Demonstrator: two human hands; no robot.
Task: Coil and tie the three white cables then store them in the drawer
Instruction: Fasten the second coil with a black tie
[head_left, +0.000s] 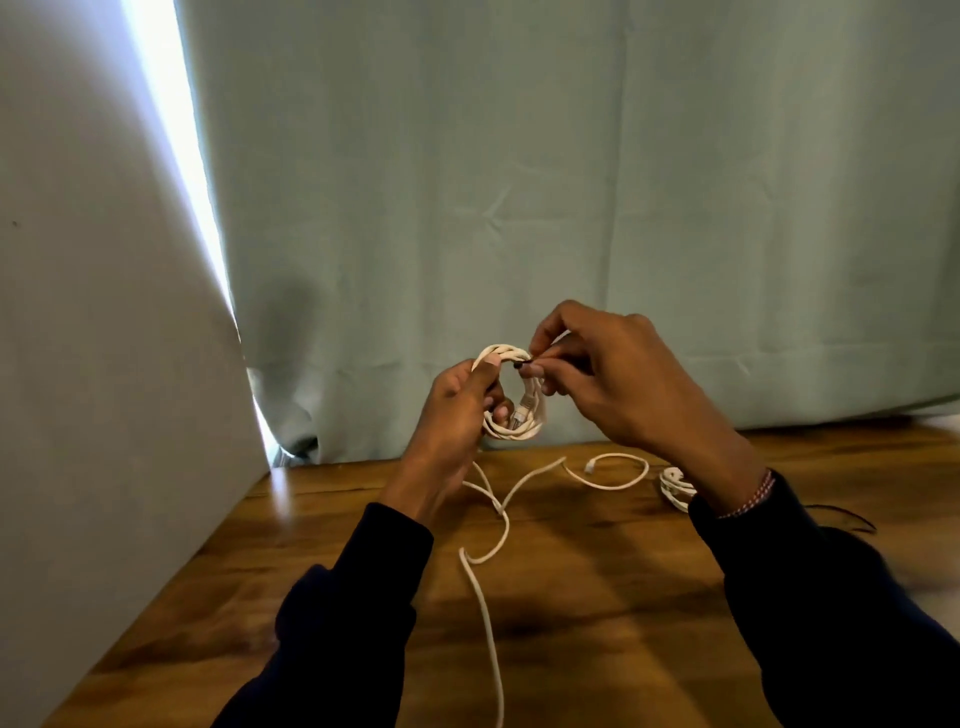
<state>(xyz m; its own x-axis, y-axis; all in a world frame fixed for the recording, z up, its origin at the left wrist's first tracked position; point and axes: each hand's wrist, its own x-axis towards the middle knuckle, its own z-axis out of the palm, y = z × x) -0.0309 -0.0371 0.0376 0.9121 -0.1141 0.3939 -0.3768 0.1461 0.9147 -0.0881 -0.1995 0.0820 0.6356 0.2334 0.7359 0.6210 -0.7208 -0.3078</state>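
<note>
1. A white coil (511, 395) is held up above the table (597, 597), in front of the curtain (519, 182).
2. The coil's left side is gripped by the left hand (452, 415); thumb on top, fingers curled through the loop.
3. A small dark tie (522, 362) at the coil's upper right is pinched by the right hand (608, 374) between thumb and fingertips.
4. Clear plug ends are seen hanging inside the loop, near the bottom.
5. A loose cable (498, 519) is laid on the table below the hands; it is bent and crossed over itself, with one end curved round to the right and the other run off toward the bottom edge.
6. A second coil (675, 486) is seen on the table at right, partly hidden by the right wrist; whether it is tied cannot be told.
7. A thin dark strand (852, 517) is seen on the table beyond the right sleeve.
8. A pale wall (104, 364) is seen at left, with bright light between it and the curtain.
</note>
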